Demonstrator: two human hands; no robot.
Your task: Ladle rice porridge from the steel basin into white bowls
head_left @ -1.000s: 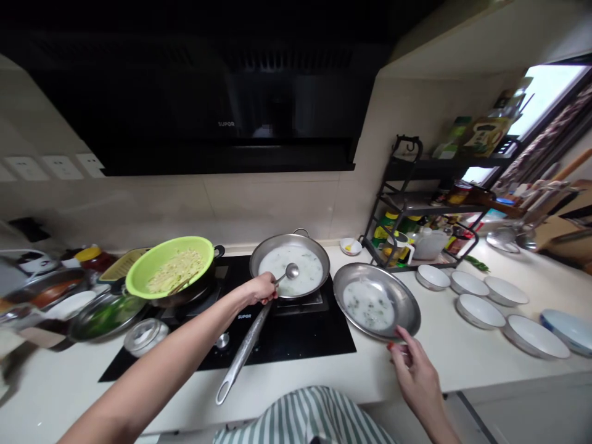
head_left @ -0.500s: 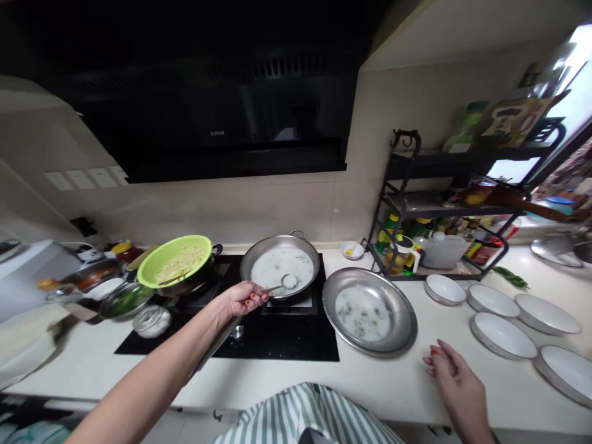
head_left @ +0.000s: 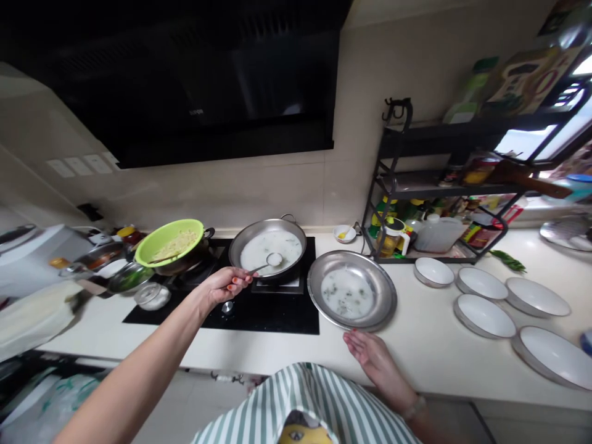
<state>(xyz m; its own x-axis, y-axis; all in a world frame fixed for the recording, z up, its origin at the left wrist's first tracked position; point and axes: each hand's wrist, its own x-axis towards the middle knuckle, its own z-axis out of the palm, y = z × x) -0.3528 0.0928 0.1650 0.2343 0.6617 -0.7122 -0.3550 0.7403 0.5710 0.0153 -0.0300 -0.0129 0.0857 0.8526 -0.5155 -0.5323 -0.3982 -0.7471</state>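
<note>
My left hand [head_left: 230, 285] grips the handle of a metal spoon [head_left: 274, 259], whose bowl holds something white. The spoon hangs over a steel pan [head_left: 235, 250] on the hob, at the near side of its milky white liquid [head_left: 263, 245]. A wide steel basin [head_left: 387, 296] stands on the counter to the right, with white liquid and dark green bits [head_left: 346, 295] in it. Just in front of the basin's near rim, my right hand [head_left: 372, 361] is open with its fingers stretched out, holding nothing. I cannot tell whether its fingertips touch the rim.
A green colander [head_left: 143, 246] of pale strips rests on a pot at left. Beside it stand a glass jar [head_left: 152, 297] and a bowl of greens [head_left: 131, 279]. Several white bowls [head_left: 483, 314] sit at right, below a black rack [head_left: 393, 179]. The range hood [head_left: 222, 92] overhangs the hob.
My right hand has moved left, from beside the bowls to the basin's front. My left hand still holds the spoon over the pan. The camera view has shifted slightly.
</note>
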